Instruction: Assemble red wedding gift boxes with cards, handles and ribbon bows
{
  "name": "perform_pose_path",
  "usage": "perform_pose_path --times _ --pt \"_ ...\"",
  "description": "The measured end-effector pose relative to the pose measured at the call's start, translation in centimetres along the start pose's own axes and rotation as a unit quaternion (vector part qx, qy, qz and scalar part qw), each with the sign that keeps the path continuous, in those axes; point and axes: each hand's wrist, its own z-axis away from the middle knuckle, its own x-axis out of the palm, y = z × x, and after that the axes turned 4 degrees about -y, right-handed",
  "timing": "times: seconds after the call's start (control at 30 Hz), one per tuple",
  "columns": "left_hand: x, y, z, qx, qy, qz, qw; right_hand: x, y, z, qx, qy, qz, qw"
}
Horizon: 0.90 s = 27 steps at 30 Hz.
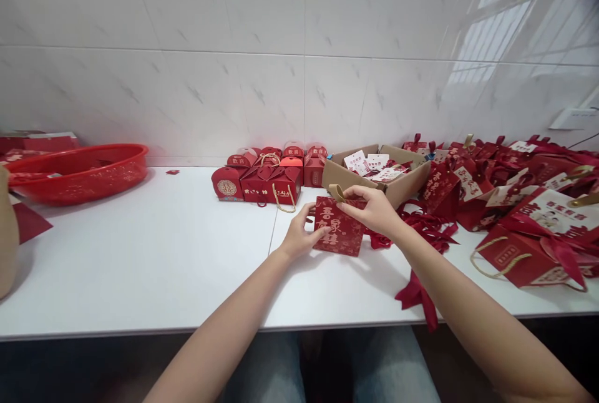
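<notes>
A dark red gift box (344, 234) with pale Chinese lettering is held just over the white table, its printed face toward me. My left hand (299, 233) grips its left side, thumb across the front and fingers behind. At the top edge, my right hand (369, 206) pinches near a gold ribbon loop (336, 192) that sticks up from the box. Loose dark red ribbons (428, 228) lie just right of the box, and one ribbon (418, 297) hangs over the table's front edge.
Behind my hands stands an open cardboard box (397, 194) of white printed cards (374, 163). Small red gift boxes (271, 184) line the wall. Many red bags and boxes (515, 253) crowd the right. A red plastic basin (84, 181) sits on the white table (154, 266) at left.
</notes>
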Motion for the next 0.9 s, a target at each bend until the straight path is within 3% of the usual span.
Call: perform_pose_path --times 0.27,0.63,0.77,0.9 --pt "0.0 -0.1 0.2 -0.001 0.010 -0.025 1.000 0.1 -0.7 -0.2 0.044 0.005 0.043 0.998" --pt "-0.2 0.2 0.1 0.006 -0.005 -0.015 1.000 1.1 0.5 -0.2 -0.052 0.062 0.114 0.990" --pt "-0.3 0.0 0.0 0.010 -0.001 -0.017 1.000 0.8 -0.1 -0.2 -0.038 0.037 0.104 0.993" --pt "-0.6 -0.2 -0.2 0.019 -0.014 -0.023 0.999 0.2 -1.9 -0.6 -0.003 0.013 0.156 0.988"
